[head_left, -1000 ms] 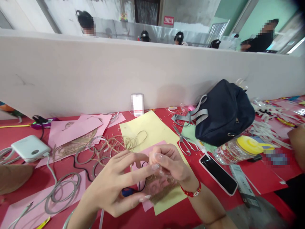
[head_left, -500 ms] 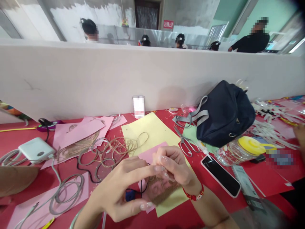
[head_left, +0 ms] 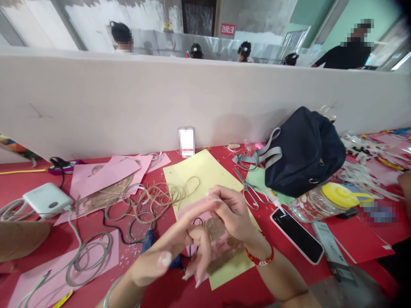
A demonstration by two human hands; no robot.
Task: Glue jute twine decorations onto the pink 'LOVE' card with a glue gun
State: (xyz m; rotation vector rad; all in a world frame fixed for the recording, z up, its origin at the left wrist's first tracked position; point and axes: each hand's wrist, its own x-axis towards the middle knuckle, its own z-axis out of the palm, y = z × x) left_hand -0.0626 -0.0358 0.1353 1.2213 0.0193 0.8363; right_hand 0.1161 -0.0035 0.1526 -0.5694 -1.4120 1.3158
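Observation:
My left hand (head_left: 181,241) has its fingers apart, with the index finger stretched out to the fingertips of my right hand. My right hand (head_left: 233,211) is closed in a pinch; whatever it may hold is hidden. Below both hands lies a pink sheet with brown twine work (head_left: 221,252) on it, partly covered by my fingers. It rests on a yellow sheet (head_left: 205,169). A blue tool (head_left: 148,241), apparently a glue gun with a black cord, is partly hidden behind my left hand. Loose brown twine (head_left: 157,194) lies tangled to the left.
Scissors (head_left: 252,190), a phone (head_left: 297,235), a yellow-lidded bottle (head_left: 321,203) and a dark backpack (head_left: 305,154) stand at right. To the left lie a white power bank (head_left: 47,199), coiled cable (head_left: 90,261) and pink sheets (head_left: 105,175). A white partition (head_left: 128,102) closes off the back.
My left hand has turned, its thumb lifting and its other fingers curling down, uncovering more of the blue tool. My right hand has risen slightly, showing more of the twine work.

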